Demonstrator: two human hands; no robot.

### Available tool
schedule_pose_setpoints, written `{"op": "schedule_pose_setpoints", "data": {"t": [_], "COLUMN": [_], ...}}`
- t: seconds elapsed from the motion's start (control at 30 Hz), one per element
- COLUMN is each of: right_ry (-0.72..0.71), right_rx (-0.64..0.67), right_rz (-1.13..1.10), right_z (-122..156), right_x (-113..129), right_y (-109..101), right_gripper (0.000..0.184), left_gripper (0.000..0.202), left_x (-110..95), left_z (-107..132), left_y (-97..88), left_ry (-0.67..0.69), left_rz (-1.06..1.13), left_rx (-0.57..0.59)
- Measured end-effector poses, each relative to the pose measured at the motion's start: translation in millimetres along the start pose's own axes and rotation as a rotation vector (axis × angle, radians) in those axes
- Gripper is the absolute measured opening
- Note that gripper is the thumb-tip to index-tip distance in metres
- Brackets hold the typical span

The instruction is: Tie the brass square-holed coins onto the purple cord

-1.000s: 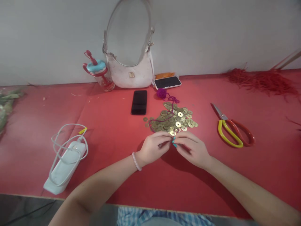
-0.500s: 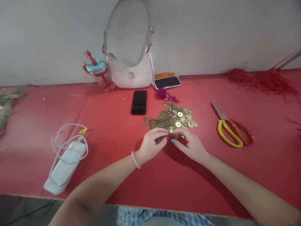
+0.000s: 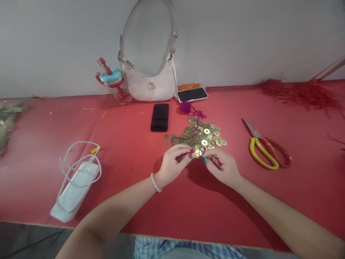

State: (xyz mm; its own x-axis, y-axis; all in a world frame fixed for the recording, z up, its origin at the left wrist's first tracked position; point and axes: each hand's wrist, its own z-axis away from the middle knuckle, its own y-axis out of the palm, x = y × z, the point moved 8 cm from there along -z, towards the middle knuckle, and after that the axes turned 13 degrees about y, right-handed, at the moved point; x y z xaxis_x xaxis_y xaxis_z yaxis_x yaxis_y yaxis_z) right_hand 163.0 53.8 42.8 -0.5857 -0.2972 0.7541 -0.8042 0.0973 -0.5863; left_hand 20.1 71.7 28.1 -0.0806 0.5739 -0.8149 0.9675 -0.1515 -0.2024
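My left hand point(image 3: 175, 162) pinches purple yarn point(image 3: 185, 138) between thumb and fingertips, just in front of a heap of brass coins point(image 3: 205, 135) with square holes. To its right, my right hand point(image 3: 222, 165) is also closed in a pinch, with a strand of the same yarn running between the two hands. The fingertips hide the details of what lies in them. From the hands the yarn winds over the coins to a small purple ball point(image 3: 185, 107) behind the heap.
Scissors point(image 3: 260, 144) with yellow and red handles lie at right. A black phone point(image 3: 160, 117), a second phone point(image 3: 192, 95), a white handbag point(image 3: 151, 84) and a lidded cup point(image 3: 118, 90) stand or lie behind. A white power strip-like device with cable point(image 3: 77, 190) is at left; red shreds point(image 3: 299, 93) at back right.
My right hand has moved a little to the right, away from my left hand, and a stretch of yarn now shows between them. The left hand has barely shifted.
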Motion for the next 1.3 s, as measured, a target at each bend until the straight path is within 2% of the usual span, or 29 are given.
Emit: {"op": "schedule_pose_setpoints", "data": {"t": [0.4, 0.67, 0.87, 1.17, 1.3], "right_ry": [0.017, 0.028, 0.027, -0.096, -0.227], "right_rx": [-0.134, -0.144, -0.12, -0.083, 0.063], "right_rz": [0.037, 0.035, 0.025, 0.083, 0.114], "right_z": [2, 1, 1, 5, 10], "right_x": [-3, -4, -1, 10, 17], "right_y": [-14, -17, -15, -12, 3], "right_gripper": [0.014, 0.014, 0.012, 0.016, 0.018], "left_gripper": [0.016, 0.015, 0.014, 0.014, 0.014], "left_x": [5, 10, 20, 19, 20], "left_z": [0, 1, 4, 3, 2], "left_y": [-6.5, -9.2, -10.8, -13.8, -13.2], "left_ry": [-0.041, -0.073, -0.179, -0.182, -0.18], "left_rz": [-0.012, 0.009, 0.059, 0.094, 0.091], "left_rx": [-0.06, -0.094, -0.123, -0.158, -0.144]}}
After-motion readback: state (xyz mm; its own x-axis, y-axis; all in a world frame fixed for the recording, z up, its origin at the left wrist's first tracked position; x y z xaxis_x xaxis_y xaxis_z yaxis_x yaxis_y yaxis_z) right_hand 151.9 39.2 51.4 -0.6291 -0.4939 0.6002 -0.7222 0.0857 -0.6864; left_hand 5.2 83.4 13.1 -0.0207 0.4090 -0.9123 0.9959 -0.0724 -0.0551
